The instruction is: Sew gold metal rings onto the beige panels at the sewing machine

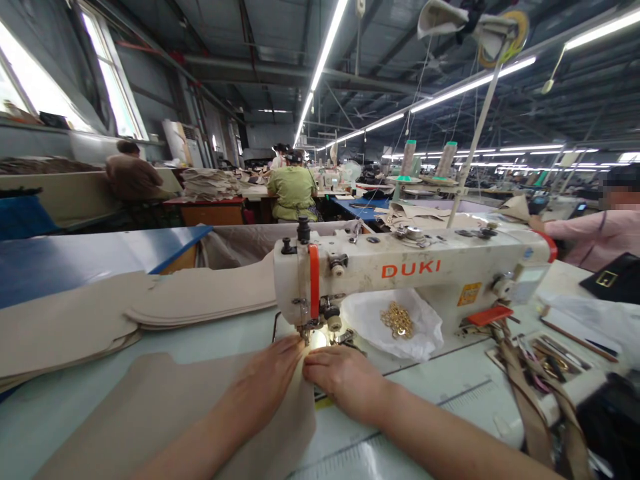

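A large beige fabric panel (170,393) lies on the sewing machine bed, its right edge running under the needle area of a white sewing machine (370,267) lettered DUKI. My left hand (267,373) rests on top of the panel just left of the presser foot (306,333), fingers stretched out and pressed down. Close beside it, my right hand (345,377) is closed at the panel's right edge, fingers curled and pinching the fabric; its thumb is partly hidden. The machine's lamp lights the spot in front of the fingertips.
Stacked beige panels (200,293) lie left of the machine. A white bag of gold rings (397,320) sits under the machine arm. To the right are a tool tray (545,357) and hanging straps (525,400). Co-workers sit ahead and at the right (605,227).
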Demonstrator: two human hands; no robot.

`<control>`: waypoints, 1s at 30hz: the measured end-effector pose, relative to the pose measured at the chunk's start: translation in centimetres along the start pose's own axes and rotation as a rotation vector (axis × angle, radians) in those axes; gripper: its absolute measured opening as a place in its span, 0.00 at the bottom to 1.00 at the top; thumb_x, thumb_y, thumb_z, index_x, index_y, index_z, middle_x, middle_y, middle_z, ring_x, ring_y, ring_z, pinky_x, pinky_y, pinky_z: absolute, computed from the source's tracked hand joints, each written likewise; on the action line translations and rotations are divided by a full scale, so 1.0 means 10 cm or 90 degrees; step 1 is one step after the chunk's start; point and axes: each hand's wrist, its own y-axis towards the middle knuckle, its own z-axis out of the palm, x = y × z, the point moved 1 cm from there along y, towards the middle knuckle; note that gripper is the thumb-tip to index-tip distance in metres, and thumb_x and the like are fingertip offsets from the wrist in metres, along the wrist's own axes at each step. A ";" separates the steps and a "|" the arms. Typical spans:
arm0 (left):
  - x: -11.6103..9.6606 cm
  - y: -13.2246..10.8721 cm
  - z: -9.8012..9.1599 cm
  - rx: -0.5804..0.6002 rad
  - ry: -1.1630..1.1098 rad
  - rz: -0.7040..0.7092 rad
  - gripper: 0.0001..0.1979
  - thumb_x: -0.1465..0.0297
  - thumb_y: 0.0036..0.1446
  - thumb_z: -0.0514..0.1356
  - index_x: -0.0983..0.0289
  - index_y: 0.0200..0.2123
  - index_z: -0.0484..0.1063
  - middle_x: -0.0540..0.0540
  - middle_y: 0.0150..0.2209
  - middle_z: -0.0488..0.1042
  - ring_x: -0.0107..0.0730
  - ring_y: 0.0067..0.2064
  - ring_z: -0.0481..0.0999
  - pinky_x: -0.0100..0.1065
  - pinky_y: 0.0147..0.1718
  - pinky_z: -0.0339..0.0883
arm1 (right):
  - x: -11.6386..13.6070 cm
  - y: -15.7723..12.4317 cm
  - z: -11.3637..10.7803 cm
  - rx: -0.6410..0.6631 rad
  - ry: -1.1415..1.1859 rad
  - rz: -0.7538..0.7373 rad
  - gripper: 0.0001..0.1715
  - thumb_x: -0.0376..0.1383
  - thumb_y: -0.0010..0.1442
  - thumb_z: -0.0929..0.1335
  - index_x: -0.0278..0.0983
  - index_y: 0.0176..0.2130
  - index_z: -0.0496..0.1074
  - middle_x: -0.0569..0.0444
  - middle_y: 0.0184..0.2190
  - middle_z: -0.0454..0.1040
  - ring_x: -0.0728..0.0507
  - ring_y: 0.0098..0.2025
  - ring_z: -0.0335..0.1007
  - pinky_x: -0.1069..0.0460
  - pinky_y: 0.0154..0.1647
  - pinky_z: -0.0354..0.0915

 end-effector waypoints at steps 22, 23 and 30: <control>-0.02 0.08 -0.06 -0.003 -0.028 -0.018 0.16 0.76 0.59 0.47 0.62 0.43 0.72 0.55 0.46 0.76 0.36 0.50 0.72 0.40 0.53 0.65 | -0.05 0.00 0.04 -0.041 0.045 0.003 0.08 0.31 0.63 0.63 0.32 0.38 0.71 0.49 0.42 0.75 0.47 0.48 0.68 0.54 0.53 0.60; -0.02 0.04 -0.07 -0.002 -0.014 -0.019 0.16 0.76 0.59 0.47 0.63 0.44 0.71 0.55 0.47 0.76 0.36 0.51 0.72 0.40 0.53 0.65 | -0.03 0.01 0.05 -0.040 0.047 -0.004 0.08 0.31 0.63 0.63 0.33 0.38 0.71 0.49 0.42 0.75 0.47 0.48 0.68 0.54 0.53 0.60; -0.18 -0.40 -0.29 0.011 0.017 -0.037 0.17 0.76 0.59 0.48 0.65 0.48 0.69 0.56 0.50 0.74 0.31 0.53 0.71 0.35 0.54 0.64 | 0.27 0.01 0.11 -0.045 0.041 -0.090 0.12 0.32 0.65 0.60 0.34 0.38 0.71 0.50 0.39 0.75 0.46 0.44 0.69 0.54 0.48 0.64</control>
